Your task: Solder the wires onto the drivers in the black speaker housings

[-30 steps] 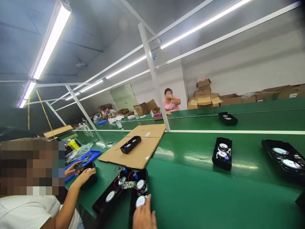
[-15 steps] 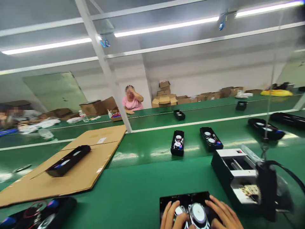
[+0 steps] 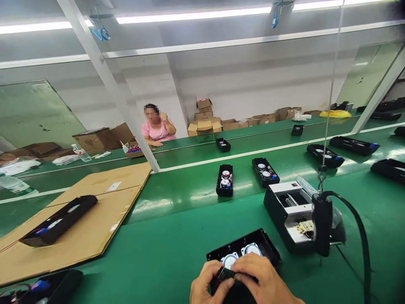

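Note:
A black speaker housing (image 3: 267, 245) lies on the green bench in front of me, its inside facing up. Two round speakers with silver-white backs sit in it: the left speaker (image 3: 229, 260) and the right speaker (image 3: 252, 249). My left hand (image 3: 205, 283) pinches a small dark green circuit board (image 3: 225, 273) over the near side of the housing. From the other side, my right hand (image 3: 261, 274) grips the same board with thumb and fingers. My hands hide the housing's near edge and part of the board.
An electric screwdriver (image 3: 322, 223) hangs by a screw feeder (image 3: 284, 211) at right. More speaker housings (image 3: 224, 181) lie along the green belt. A cardboard sheet (image 3: 104, 211) with one housing (image 3: 60, 221) is at left. A person (image 3: 158, 126) sits across the line.
Both hands have come together at the housing's near side and now hold the small board; before, they were spread over the housing. The housing is turned, and the view has shifted right.

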A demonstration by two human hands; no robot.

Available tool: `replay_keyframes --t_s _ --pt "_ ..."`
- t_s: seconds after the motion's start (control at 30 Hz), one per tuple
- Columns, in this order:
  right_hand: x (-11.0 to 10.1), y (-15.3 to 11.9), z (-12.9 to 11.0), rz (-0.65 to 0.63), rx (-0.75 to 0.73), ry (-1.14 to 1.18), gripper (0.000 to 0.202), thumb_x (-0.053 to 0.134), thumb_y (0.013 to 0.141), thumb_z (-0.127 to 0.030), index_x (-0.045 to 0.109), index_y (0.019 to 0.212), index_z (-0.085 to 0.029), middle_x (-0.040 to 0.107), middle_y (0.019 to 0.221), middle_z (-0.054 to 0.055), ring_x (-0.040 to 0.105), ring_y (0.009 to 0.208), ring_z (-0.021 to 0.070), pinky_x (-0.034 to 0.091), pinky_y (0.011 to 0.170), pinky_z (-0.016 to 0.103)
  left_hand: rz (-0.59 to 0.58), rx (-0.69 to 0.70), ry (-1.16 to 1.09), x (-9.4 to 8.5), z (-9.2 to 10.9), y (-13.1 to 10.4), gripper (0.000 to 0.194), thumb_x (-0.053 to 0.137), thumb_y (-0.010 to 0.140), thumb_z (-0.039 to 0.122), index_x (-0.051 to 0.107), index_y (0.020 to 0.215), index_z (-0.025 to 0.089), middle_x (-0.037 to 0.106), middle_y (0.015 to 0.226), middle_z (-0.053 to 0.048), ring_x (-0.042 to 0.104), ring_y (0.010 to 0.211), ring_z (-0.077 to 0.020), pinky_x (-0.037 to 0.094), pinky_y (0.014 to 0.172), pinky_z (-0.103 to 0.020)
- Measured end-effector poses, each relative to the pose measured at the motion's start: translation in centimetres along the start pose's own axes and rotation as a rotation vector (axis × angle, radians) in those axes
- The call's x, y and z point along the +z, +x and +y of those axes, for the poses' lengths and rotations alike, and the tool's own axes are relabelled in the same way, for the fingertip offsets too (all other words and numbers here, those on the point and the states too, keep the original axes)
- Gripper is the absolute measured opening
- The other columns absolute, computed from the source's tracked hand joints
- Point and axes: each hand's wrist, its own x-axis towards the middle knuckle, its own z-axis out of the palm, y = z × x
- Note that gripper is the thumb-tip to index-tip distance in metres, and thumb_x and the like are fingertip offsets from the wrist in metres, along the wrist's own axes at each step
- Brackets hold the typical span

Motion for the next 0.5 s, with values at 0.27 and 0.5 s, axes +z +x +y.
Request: replay_keyframes --t_s 0.27,0.5 --pt "-2.7 0.6 -0.3 -0.465 -0.063 -0.508 0.024 0.054 0.100 -0.007 0.074 0.104 -0.020 0.078 0.105 0.004 0.068 0.095 0.0239 0.045 0.078 0.038 -0.177 0.236 0.449 -0.9 0.0 -0.6 0.063 0.102 0.054 0.052 0.076 0.106 0.028 0.068 0.135 -0.012 0.054 0.143 -0.0447 0.048 0.115 -0.071" --pt "-3.4 1.2 0.2 -0.663 -0.033 -0.557 0.021 0.055 0.099 -0.007 0.072 0.099 -0.019 0.077 0.102 0.002 0.069 0.093 0.0213 0.039 0.075 0.037 -0.146 0.288 0.531 1.9 -0.9 -1.6 0.055 0.086 0.046 0.008 0.068 0.095 0.026 0.069 0.134 -0.005 0.045 0.151 -0.0444 0.034 0.124 -0.074"
